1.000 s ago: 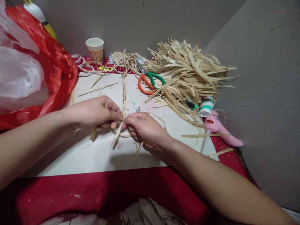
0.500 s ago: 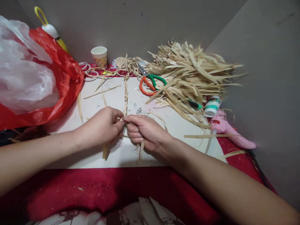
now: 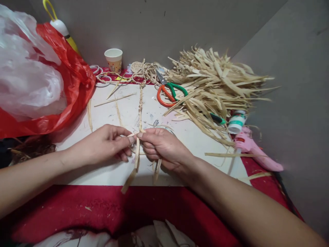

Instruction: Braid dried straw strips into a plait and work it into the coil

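A thin straw braid [image 3: 140, 106] runs down the white board [image 3: 108, 113] toward me and ends between my hands. My left hand [image 3: 110, 144] pinches a pale straw strip at the braid's lower end, thumb against forefinger. Close beside it, my right hand [image 3: 163, 145] grips the braid's end between thumb and forefinger, its other fingers curled. One loose straw strand [image 3: 137, 154] hangs down between the hands, its tip over the board's front edge. Another strand end [image 3: 157, 170] sticks out below my right fingers. What lies inside the right palm is hidden.
Scissors [image 3: 167, 92] with orange and green handles lie by a big straw heap [image 3: 213, 75]. A paper cup [image 3: 113, 61] and coiled braid [image 3: 144, 70] stand behind the board. At right is a pink glue gun [image 3: 257, 151]; at left, a red plastic bag [image 3: 74, 92].
The left hand has shifted slightly left and down, drawing a strip sideways. A strand now hangs free between the hands. The whole view has shifted slightly.
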Available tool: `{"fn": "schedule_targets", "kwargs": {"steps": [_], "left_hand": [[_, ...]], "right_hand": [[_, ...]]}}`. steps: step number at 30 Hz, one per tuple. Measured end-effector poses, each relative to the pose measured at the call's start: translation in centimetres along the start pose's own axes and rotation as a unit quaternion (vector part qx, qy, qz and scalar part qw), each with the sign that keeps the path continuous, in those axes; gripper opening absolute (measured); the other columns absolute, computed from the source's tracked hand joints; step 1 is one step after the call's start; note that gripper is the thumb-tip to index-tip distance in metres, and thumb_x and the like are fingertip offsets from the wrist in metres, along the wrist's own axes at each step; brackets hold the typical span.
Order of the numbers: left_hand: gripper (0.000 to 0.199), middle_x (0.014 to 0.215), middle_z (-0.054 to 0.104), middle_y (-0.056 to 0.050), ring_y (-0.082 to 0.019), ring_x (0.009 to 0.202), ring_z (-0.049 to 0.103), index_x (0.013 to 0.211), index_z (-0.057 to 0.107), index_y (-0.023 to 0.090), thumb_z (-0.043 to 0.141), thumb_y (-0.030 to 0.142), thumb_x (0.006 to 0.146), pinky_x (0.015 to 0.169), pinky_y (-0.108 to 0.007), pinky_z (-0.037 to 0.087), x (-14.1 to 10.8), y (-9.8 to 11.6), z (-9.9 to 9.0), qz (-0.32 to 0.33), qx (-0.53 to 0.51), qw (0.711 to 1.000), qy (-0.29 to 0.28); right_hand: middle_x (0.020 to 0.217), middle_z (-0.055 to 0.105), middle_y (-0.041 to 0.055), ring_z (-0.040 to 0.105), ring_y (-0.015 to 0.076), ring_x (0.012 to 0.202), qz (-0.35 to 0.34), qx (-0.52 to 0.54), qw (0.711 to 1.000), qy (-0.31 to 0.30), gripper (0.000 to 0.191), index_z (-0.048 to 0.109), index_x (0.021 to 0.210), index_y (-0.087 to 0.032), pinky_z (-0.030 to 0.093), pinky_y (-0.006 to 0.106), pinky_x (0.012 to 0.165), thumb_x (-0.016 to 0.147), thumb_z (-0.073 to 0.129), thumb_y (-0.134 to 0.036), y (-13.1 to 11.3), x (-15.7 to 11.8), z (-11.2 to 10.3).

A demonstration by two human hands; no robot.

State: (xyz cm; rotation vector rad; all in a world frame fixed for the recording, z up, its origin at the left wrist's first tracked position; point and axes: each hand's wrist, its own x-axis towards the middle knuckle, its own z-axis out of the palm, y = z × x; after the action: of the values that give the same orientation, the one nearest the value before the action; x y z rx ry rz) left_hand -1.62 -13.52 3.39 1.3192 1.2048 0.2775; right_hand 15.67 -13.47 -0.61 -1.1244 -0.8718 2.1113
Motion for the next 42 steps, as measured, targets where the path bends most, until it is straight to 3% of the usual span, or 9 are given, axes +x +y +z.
{"fn": "schedule_targets", "kwargs": {"steps": [9, 15, 19, 21, 23, 27, 31, 36, 42], "left_hand": [[0.026, 0.060, 0.064, -0.001, -0.009, 0.048, 0.059, 0.075, 0.061, 0.013, 0.062, 0.039, 0.078, 0.049, -0.020, 0.047, 1.7, -1.1, -1.6, -0.048, -0.048, 0.994, -0.084], [0.028, 0.049, 0.055, 0.002, -0.007, 0.038, 0.044, 0.063, 0.060, 0.016, 0.057, 0.040, 0.079, 0.040, -0.019, 0.034, 1.3, -0.3, -3.7, -0.007, 0.088, 0.993, -0.073], [0.020, 0.050, 0.056, 0.000, -0.009, 0.045, 0.046, 0.065, 0.066, 0.017, 0.060, 0.034, 0.074, 0.047, -0.021, 0.033, 0.7, 0.0, -4.6, 0.046, 0.325, 0.941, 0.079], [0.024, 0.073, 0.067, -0.005, -0.014, 0.062, 0.056, 0.089, 0.071, 0.016, 0.057, 0.028, 0.074, 0.059, -0.023, 0.040, 0.6, 0.1, -4.4, 0.104, 0.388, 0.890, 0.213], [0.041, 0.104, 0.068, -0.011, -0.018, 0.083, 0.061, 0.113, 0.064, 0.013, 0.051, 0.022, 0.075, 0.073, -0.027, 0.044, 0.7, 0.4, -3.8, 0.155, 0.344, 0.887, 0.268], [0.038, 0.101, 0.070, -0.006, -0.017, 0.087, 0.064, 0.106, 0.067, 0.015, 0.051, 0.019, 0.073, 0.075, -0.025, 0.047, 1.4, 1.6, -3.1, 0.128, 0.123, 0.971, 0.160], [0.023, 0.082, 0.070, -0.003, -0.015, 0.075, 0.064, 0.086, 0.070, 0.017, 0.056, 0.016, 0.068, 0.063, -0.022, 0.046, 2.3, 2.1, -2.8, 0.103, 0.045, 0.982, 0.149], [0.008, 0.057, 0.057, -0.001, -0.008, 0.044, 0.045, 0.065, 0.058, 0.015, 0.052, 0.016, 0.070, 0.042, -0.021, 0.034, 3.4, 0.4, -1.3, -0.017, -0.114, 0.990, -0.079], [0.012, 0.047, 0.037, 0.007, -0.004, 0.041, 0.025, 0.062, 0.055, 0.014, 0.049, 0.017, 0.072, 0.039, -0.019, 0.019, 4.0, -1.4, -0.5, 0.036, -0.141, 0.989, -0.030]], "right_hand": [[0.042, 0.022, -0.0120, 0.012, 0.0016, 0.037, 0.012, -0.019, 0.999, -0.027, 0.026, 0.047, 0.061, -0.016, 0.007, 0.017, 0.036, 0.072, 0.068, -0.027, -0.5, 0.2, -0.4], [0.043, 0.023, -0.0119, 0.012, 0.0018, 0.038, 0.018, -0.040, 0.999, -0.033, 0.021, 0.057, 0.071, -0.013, 0.008, 0.016, 0.036, 0.073, 0.068, -0.031, -0.7, 0.3, -0.8], [0.044, 0.022, -0.0120, 0.011, 0.0017, 0.038, 0.039, -0.042, 0.997, -0.045, 0.020, 0.058, 0.073, -0.013, 0.007, 0.016, 0.036, 0.075, 0.066, -0.031, -0.8, 0.5, -1.1], [0.044, 0.021, -0.0120, 0.010, 0.0017, 0.038, 0.043, -0.038, 0.997, -0.055, 0.020, 0.058, 0.072, -0.012, 0.007, 0.016, 0.036, 0.074, 0.066, -0.031, -0.9, 0.6, -1.2], [0.045, 0.020, -0.0121, 0.010, 0.0016, 0.039, 0.042, -0.035, 0.997, -0.056, 0.021, 0.059, 0.072, -0.012, 0.007, 0.016, 0.036, 0.074, 0.067, -0.031, -1.0, 0.6, -1.2], [0.045, 0.020, -0.0121, 0.009, 0.0019, 0.039, 0.028, -0.041, 0.997, -0.057, 0.021, 0.060, 0.075, -0.012, 0.007, 0.016, 0.037, 0.076, 0.067, -0.032, -0.9, 0.6, -1.2], [0.044, 0.020, -0.0118, 0.010, 0.0023, 0.039, 0.016, -0.053, 0.996, -0.063, 0.022, 0.061, 0.076, -0.013, 0.008, 0.017, 0.037, 0.076, 0.067, -0.034, -0.6, 0.6, -1.3], [0.045, 0.021, -0.0113, 0.010, 0.0024, 0.039, 0.018, -0.050, 0.995, -0.078, 0.020, 0.057, 0.073, -0.014, 0.009, 0.016, 0.037, 0.076, 0.066, -0.031, -0.6, 0.7, -1.5], [0.047, 0.021, -0.0108, 0.010, 0.0029, 0.040, 0.032, -0.067, 0.994, -0.079, 0.020, 0.055, 0.074, -0.015, 0.008, 0.016, 0.036, 0.079, 0.064, -0.032, -0.6, 0.8, -1.4]]}}
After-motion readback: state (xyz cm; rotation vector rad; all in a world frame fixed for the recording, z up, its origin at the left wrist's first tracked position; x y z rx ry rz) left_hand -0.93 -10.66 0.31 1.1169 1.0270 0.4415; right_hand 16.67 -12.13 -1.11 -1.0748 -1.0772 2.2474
